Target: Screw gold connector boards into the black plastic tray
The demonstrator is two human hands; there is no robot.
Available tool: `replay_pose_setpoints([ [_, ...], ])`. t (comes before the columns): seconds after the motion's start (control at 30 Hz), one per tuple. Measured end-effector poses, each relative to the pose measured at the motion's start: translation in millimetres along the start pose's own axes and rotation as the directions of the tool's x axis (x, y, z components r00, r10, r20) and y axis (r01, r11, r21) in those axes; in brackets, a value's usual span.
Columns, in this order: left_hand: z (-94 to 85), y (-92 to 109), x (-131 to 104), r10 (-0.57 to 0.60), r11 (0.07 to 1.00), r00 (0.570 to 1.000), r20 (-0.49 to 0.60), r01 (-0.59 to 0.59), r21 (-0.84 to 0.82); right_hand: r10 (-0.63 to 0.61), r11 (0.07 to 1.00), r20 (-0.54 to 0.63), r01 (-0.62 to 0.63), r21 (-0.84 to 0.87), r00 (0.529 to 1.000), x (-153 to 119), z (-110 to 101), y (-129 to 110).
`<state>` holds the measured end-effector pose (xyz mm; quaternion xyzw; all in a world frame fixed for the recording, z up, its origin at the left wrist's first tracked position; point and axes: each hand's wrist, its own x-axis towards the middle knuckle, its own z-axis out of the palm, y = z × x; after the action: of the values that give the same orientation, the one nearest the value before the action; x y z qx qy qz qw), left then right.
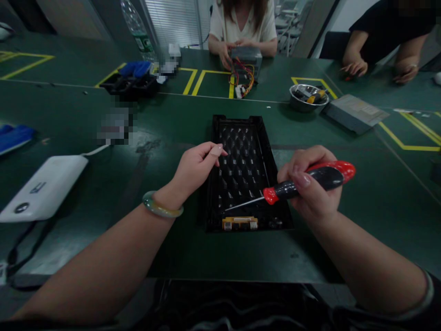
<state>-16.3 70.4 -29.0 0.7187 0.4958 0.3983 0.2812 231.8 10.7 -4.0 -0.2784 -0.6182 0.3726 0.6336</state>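
A black plastic panel (237,170) with a patterned inner face and raised edges lies on the table before me. A small yellow-brown circuit board (240,223) with ports sits along its near edge. My right hand (315,188) is wrapped round a red and black screwdriver (324,178). The screwdriver's thin shaft points left, its tip over the panel's near left corner, just above the circuit board. My left hand (200,165) hovers at the panel's left edge, thumb and fingers pinched together; whatever may be between them is too small to make out.
A white power bank (44,186) with a cable lies at left. Farther back are a black tray (131,85) with blue gloves, a metal bowl (308,98) of tools and a flat grey metal box (356,113). Across the table, a person handles a power supply (246,59); another person's hands rest at right.
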Motion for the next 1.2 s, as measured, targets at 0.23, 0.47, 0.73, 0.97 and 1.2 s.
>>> replay_pose_setpoints([
  [0.23,0.6,0,0,-0.008,1.0,1.0,-0.005,0.008,0.006,-0.329,0.943,0.116,0.32,0.09,0.937,-2,15,-23],
  [0.47,0.3,2,0,-0.005,1.0,1.0,-0.006,0.005,0.013,-0.472,0.88,0.224,0.471,0.063,0.853,-2,18,-27],
  [0.73,0.4,2,0,0.002,1.0,1.0,-0.006,-0.002,0.03,-0.466,0.876,0.26,0.482,0.0,0.846,-2,16,-34],
  [0.97,1.1,1,1,0.009,1.0,1.0,-0.001,-0.009,0.022,-0.475,0.871,0.276,0.491,0.014,0.835,1,15,-35],
  [1.2,1.2,2,1,0.001,1.0,1.0,-0.004,-0.001,0.023,-0.47,0.871,0.331,0.492,0.022,0.818,-1,12,-34],
])
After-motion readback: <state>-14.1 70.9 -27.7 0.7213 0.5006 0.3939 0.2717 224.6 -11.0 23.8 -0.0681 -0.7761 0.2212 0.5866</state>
